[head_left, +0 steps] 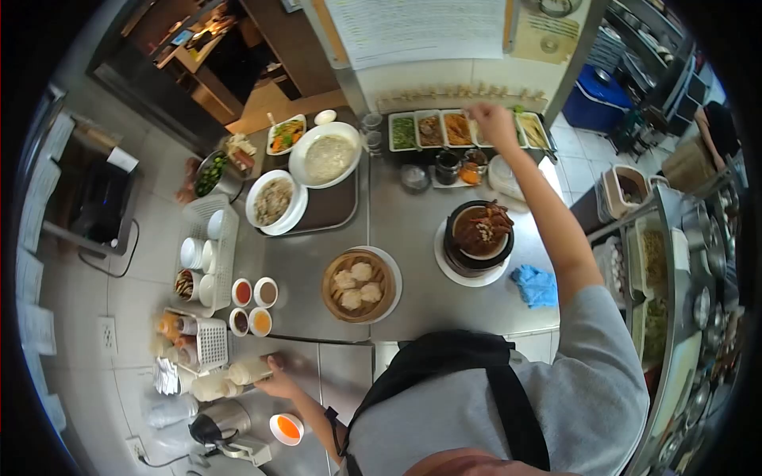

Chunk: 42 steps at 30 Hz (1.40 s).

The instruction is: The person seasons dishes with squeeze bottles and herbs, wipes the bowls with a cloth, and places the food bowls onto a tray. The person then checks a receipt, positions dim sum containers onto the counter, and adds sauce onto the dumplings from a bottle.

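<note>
My right hand point(490, 123) reaches over the row of white topping trays point(429, 128) at the back of the counter, its fingers drawn together; whatever they may hold is too small to make out. At the lower left my left hand point(278, 379) is closed on a pale squeeze bottle point(249, 370), beside other bottles. A dark pot of brown stew point(479, 230) sits on a white plate below my right arm. Left of it, a bamboo steamer point(358, 287) holds several dumplings on another plate.
A brown tray point(343, 208) bears bowls of soup point(327, 156) and meat point(275, 200). Small sauce cups point(242, 292) stand near a white basket point(226, 262). A blue cloth point(535, 285) lies at the right edge. Another person's arm point(706, 135) shows at far right.
</note>
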Motion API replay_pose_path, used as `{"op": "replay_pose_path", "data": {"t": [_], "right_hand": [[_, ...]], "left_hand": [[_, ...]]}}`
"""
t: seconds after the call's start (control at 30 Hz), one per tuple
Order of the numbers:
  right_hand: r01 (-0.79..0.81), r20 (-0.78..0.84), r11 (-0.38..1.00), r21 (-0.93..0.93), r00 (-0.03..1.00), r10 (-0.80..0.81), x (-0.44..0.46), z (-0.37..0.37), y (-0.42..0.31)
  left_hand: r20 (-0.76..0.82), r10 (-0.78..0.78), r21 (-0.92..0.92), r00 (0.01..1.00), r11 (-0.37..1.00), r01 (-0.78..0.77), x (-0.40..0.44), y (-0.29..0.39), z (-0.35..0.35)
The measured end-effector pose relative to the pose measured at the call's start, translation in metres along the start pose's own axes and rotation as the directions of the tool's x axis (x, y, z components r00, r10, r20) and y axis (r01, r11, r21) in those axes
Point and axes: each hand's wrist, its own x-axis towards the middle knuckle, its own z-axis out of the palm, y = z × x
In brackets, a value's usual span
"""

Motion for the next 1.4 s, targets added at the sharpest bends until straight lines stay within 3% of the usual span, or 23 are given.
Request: {"op": "replay_pose_path", "data": {"t": [0.07,0.13,0.23,0.27,0.3,0.37,0.4,0.43,0.47,0.5,0.53,0.63,0.73,0.8,0.9,0.93,1.0,1.1,1.2,1.3,1.4], "right_hand": [[-0.057,-0.131,0.996,0.064,0.989,0.065,0.043,-0.006,0.064],[-0.065,-0.202,0.970,-0.234,0.979,0.017,0.066,-0.018,0.092],[0.177,-0.173,0.944,-0.277,0.958,-0.230,0.082,-0.021,0.092],[0.155,-0.054,0.947,-0.282,0.983,-0.177,0.092,-0.021,0.085],[0.147,0.003,0.929,-0.339,0.988,-0.156,0.107,-0.013,0.090],[0.238,0.152,0.851,-0.468,0.970,-0.188,0.121,-0.006,0.088],[0.299,0.136,0.902,-0.312,0.953,-0.269,0.147,0.018,0.126],[0.292,0.179,0.880,-0.374,0.954,-0.241,0.138,0.010,0.103],[0.304,0.160,0.880,-0.364,0.951,-0.263,0.145,0.013,0.107],[0.382,0.134,0.854,-0.355,0.924,-0.357,0.154,0.017,0.122],[0.450,0.099,0.821,-0.351,0.890,-0.446,0.161,0.022,0.127],[0.111,-0.007,0.920,-0.377,0.992,-0.123,0.137,0.000,0.075],[0.184,-0.069,0.983,0.012,0.981,-0.182,0.093,-0.009,0.034],[0.105,0.139,0.830,0.548,0.967,-0.215,0.029,0.022,-0.005],[-0.026,0.384,0.795,0.606,0.885,-0.264,-0.114,0.096,-0.070],[0.008,0.341,0.820,0.573,0.907,-0.248,-0.152,0.121,-0.080],[-0.127,0.379,0.873,0.471,0.923,-0.070,-0.192,0.157,-0.083],[-0.392,0.514,0.850,0.353,0.840,0.174,-0.223,0.176,-0.065],[-0.721,0.695,0.406,0.561,0.677,0.241,-0.267,0.195,-0.064],[-0.840,0.804,0.148,0.521,0.542,0.245,-0.278,0.215,-0.077],[-0.844,0.844,0.219,0.490,0.522,0.123,-0.273,0.234,-0.099]], "left_hand": [[-0.016,0.027,-0.062,1.000,0.998,-0.028,-0.004,-0.001,0.001],[-0.070,0.045,-0.003,0.997,0.999,-0.045,-0.014,-0.003,0.005],[-0.178,-0.019,0.215,0.984,0.975,0.058,-0.033,-0.016,0.015],[-0.227,-0.057,0.308,0.972,0.943,0.127,-0.043,-0.025,0.018],[-0.095,0.110,0.228,0.989,0.970,-0.086,-0.049,-0.037,0.022],[0.064,0.466,0.008,0.883,0.884,-0.467,-0.080,0.013,0.022],[0.261,0.307,-0.157,0.915,0.949,-0.273,-0.098,0.040,0.025],[0.441,0.127,-0.234,0.888,0.972,-0.023,-0.116,0.066,0.028],[0.600,-0.042,-0.215,0.799,0.954,0.211,-0.120,0.050,0.048],[0.726,-0.044,-0.341,0.687,0.844,0.414,-0.130,0.081,0.048],[0.803,-0.076,-0.337,0.591,0.760,0.555,-0.138,0.119,0.040],[0.879,-0.075,-0.259,0.472,0.754,0.603,-0.145,0.114,0.060],[0.884,-0.042,-0.243,0.465,0.810,0.534,-0.140,0.096,0.074],[0.899,-0.072,-0.245,0.431,0.734,0.633,-0.140,0.110,0.067],[0.909,-0.067,-0.267,0.412,0.665,0.697,-0.137,0.113,0.067],[0.903,-0.033,-0.305,0.429,0.654,0.692,-0.138,0.118,0.066],[0.876,0.005,-0.378,0.483,0.629,0.679,-0.136,0.112,0.073],[0.865,-0.016,-0.393,0.502,0.599,0.697,-0.131,0.111,0.064],[0.846,-0.030,-0.418,0.533,0.584,0.696,-0.121,0.094,0.063],[0.855,-0.057,-0.406,0.516,0.545,0.733,-0.105,0.092,0.057],[0.851,-0.048,-0.425,0.523,0.521,0.740,-0.083,0.095,0.070]]}}
